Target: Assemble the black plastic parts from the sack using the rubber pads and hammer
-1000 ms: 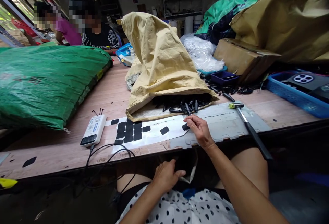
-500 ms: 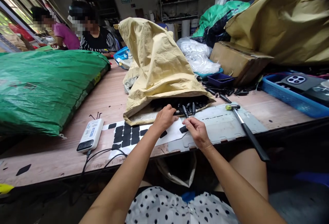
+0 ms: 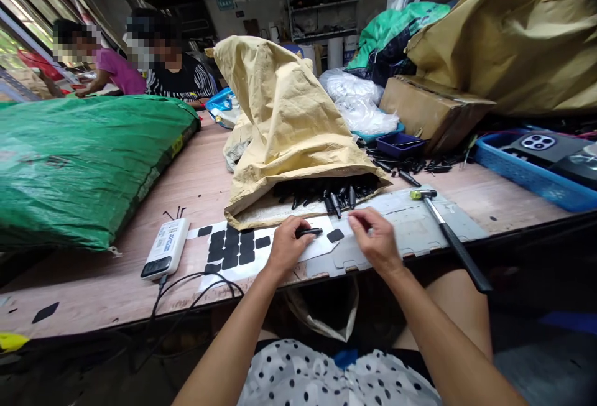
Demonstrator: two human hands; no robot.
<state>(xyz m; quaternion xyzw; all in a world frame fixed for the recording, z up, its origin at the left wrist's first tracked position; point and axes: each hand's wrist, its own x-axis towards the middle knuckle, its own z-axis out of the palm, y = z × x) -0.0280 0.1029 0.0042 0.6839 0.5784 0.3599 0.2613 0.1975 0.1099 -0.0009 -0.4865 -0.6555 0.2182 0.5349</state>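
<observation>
My left hand (image 3: 289, 245) is closed around a slim black part (image 3: 310, 232), held level above the white sheet (image 3: 275, 257) with its black rounded squares. To the right, my right hand (image 3: 375, 239) is slightly blurred, its fingers curled with thumb and forefinger near each other; whether anything is between them does not show. A loose black square (image 3: 334, 235) lies between the hands. Behind them the tan sack (image 3: 289, 107) lies with its mouth toward me, and several black parts (image 3: 336, 198) show in the opening.
A hammer (image 3: 450, 238) lies over the table's front edge at the right. On the left are a white power bank (image 3: 166, 247) with cables and a big green sack (image 3: 88, 170). A blue basket (image 3: 536, 179) stands far right. Two people sit at the back left.
My left hand has drawn back from the sack's mouth with a black part in it. My right hand has moved right, away from the parts at the opening.
</observation>
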